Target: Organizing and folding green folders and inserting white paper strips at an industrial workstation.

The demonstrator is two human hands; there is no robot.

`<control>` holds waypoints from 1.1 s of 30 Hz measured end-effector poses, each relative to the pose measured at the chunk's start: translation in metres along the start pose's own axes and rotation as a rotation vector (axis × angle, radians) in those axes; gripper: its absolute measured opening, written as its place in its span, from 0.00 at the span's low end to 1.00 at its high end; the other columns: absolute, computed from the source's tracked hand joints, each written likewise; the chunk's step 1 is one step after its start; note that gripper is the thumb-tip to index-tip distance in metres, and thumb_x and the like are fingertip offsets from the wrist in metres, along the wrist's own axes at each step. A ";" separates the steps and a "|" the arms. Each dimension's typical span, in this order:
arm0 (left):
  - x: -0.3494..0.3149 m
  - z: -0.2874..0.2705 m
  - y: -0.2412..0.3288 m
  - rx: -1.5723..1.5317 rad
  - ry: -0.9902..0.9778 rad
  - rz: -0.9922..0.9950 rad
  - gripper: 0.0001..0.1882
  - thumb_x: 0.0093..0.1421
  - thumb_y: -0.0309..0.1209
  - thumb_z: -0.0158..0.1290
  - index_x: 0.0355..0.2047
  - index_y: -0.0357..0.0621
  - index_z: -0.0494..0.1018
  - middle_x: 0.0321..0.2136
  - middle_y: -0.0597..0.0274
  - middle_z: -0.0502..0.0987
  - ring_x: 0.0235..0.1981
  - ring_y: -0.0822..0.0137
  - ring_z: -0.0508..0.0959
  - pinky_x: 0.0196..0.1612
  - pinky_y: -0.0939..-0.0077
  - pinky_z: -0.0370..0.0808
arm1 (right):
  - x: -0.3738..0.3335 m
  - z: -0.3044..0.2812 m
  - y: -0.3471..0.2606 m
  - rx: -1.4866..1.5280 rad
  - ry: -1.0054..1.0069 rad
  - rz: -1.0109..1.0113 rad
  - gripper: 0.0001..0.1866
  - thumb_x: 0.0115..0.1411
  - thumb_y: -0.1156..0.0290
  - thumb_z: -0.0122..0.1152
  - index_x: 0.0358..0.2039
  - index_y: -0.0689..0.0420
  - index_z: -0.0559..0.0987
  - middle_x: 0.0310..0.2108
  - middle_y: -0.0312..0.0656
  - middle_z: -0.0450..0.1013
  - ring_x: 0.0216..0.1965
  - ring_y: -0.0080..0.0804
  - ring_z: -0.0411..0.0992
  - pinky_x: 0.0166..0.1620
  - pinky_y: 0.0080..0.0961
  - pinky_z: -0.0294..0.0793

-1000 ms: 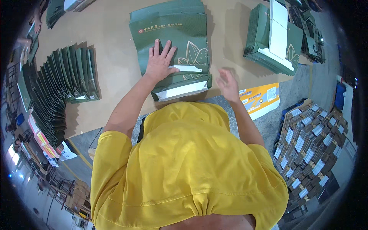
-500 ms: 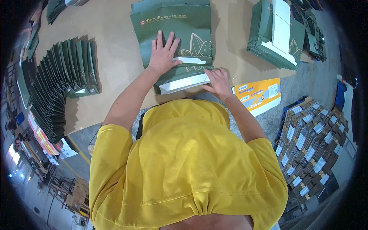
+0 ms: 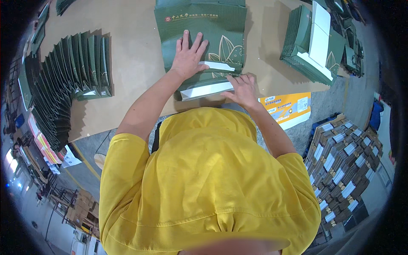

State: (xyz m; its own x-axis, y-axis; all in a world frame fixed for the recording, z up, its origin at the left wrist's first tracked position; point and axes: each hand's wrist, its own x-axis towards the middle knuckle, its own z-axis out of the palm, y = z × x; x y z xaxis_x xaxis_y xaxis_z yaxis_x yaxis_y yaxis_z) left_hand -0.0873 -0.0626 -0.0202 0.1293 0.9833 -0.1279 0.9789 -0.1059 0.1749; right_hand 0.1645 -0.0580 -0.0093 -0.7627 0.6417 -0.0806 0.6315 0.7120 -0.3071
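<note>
A green paper bag (image 3: 199, 34) with a pale leaf outline lies flat on the table in front of me, on top of other green sheets or bags. Its near end is folded, showing white inner strips. My left hand (image 3: 187, 57) rests flat on the bag with fingers spread, the thumb beside the upper white strip. At the bag's near right corner, my right hand (image 3: 243, 90) has its fingers over the folded end and its thumb against the white flap (image 3: 204, 90), pinching there. What lies under those fingers is partly hidden.
A fanned row of green bags (image 3: 63, 80) curves along the table's left side. On the right stands a stack of green bags (image 3: 299, 51) with white strips on top. An orange-and-white printed box (image 3: 287, 108) sits at the near edge; stacked cardboard bundles (image 3: 340, 165) fill the right.
The whole view has shifted slightly, so the bag and table sit a little further right. Both hands keep nearly the same places on the bag.
</note>
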 end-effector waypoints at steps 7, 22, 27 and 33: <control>-0.001 0.001 0.000 -0.003 0.010 -0.002 0.44 0.46 0.56 0.57 0.60 0.53 0.54 0.63 0.56 0.49 0.63 0.36 0.43 0.60 0.44 0.46 | 0.014 0.001 -0.021 -0.128 -0.079 -0.030 0.35 0.45 0.38 0.57 0.40 0.58 0.75 0.31 0.49 0.74 0.39 0.45 0.69 0.48 0.44 0.56; -0.001 0.002 -0.001 -0.017 0.023 0.009 0.45 0.46 0.54 0.57 0.60 0.52 0.54 0.63 0.55 0.50 0.62 0.36 0.45 0.59 0.42 0.48 | 0.046 -0.015 -0.049 -0.221 -0.333 0.069 0.38 0.48 0.33 0.50 0.38 0.61 0.70 0.29 0.54 0.74 0.34 0.48 0.73 0.44 0.45 0.60; -0.001 0.003 0.000 0.006 0.022 0.008 0.46 0.45 0.56 0.58 0.60 0.53 0.54 0.63 0.56 0.50 0.62 0.37 0.45 0.59 0.44 0.48 | 0.067 -0.016 -0.056 -0.190 -0.624 0.274 0.35 0.46 0.38 0.56 0.38 0.60 0.70 0.32 0.51 0.76 0.38 0.46 0.74 0.43 0.46 0.64; -0.001 0.003 0.000 -0.010 0.040 0.017 0.46 0.44 0.56 0.58 0.60 0.53 0.55 0.63 0.56 0.50 0.62 0.37 0.45 0.60 0.44 0.47 | 0.080 -0.006 -0.070 -0.322 -0.670 0.320 0.33 0.45 0.42 0.59 0.39 0.59 0.68 0.35 0.53 0.75 0.40 0.48 0.73 0.44 0.51 0.67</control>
State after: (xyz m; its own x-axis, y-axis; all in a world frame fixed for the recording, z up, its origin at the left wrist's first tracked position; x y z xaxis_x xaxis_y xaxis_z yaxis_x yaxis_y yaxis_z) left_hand -0.0870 -0.0639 -0.0230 0.1396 0.9865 -0.0860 0.9749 -0.1218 0.1863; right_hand 0.0603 -0.0551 0.0113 -0.3952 0.5943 -0.7004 0.7649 0.6351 0.1073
